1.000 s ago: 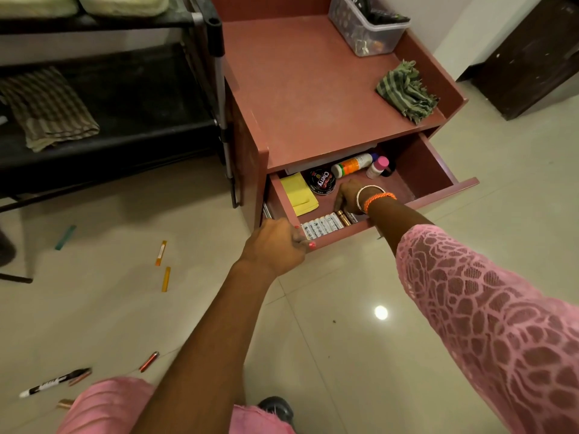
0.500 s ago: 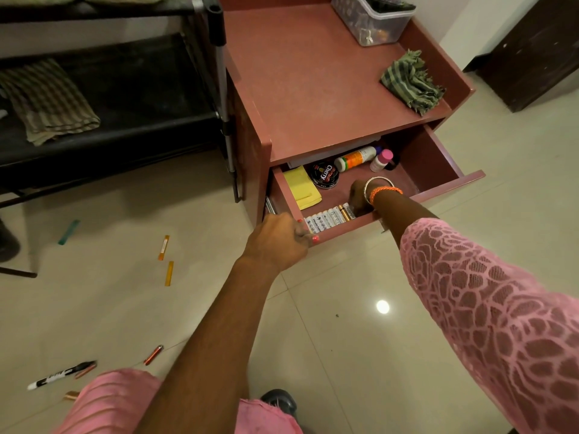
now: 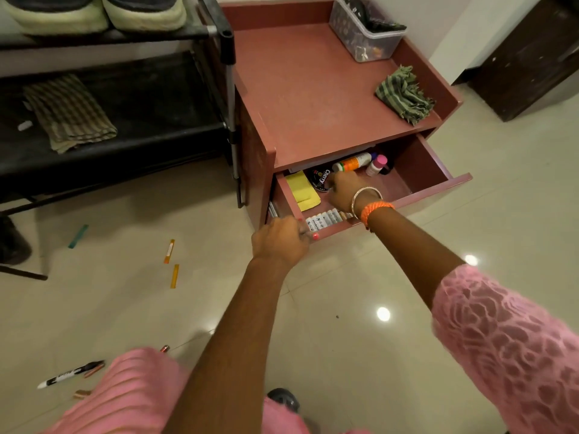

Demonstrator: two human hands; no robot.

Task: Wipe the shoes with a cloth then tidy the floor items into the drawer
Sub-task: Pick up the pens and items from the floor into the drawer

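Note:
The red cabinet's drawer (image 3: 432, 191) stands pulled out. My left hand (image 3: 279, 242) grips its front edge at the left corner. My right hand (image 3: 343, 191) is inside the drawer with fingers curled, over the black polish tin (image 3: 319, 178); what it holds is hidden. A yellow sponge (image 3: 302, 191), a row of batteries (image 3: 322, 220) and two small bottles (image 3: 352, 161) lie in the drawer. On the floor lie two orange pieces (image 3: 169, 251), a teal strip (image 3: 78, 235), a marker (image 3: 69, 374) and a small battery (image 3: 164, 349). Shoes (image 3: 94, 10) sit on the rack's top shelf.
A green striped cloth (image 3: 404, 95) and a clear plastic box (image 3: 366, 36) sit on the cabinet top. A folded striped cloth (image 3: 69, 112) lies on the black rack's lower shelf. A dark wooden door (image 3: 532, 57) stands at the right. Pale tiled floor surrounds me.
My right hand has moved from the batteries at the drawer's front towards the polish tin further back. My left hand has stayed on the drawer's edge.

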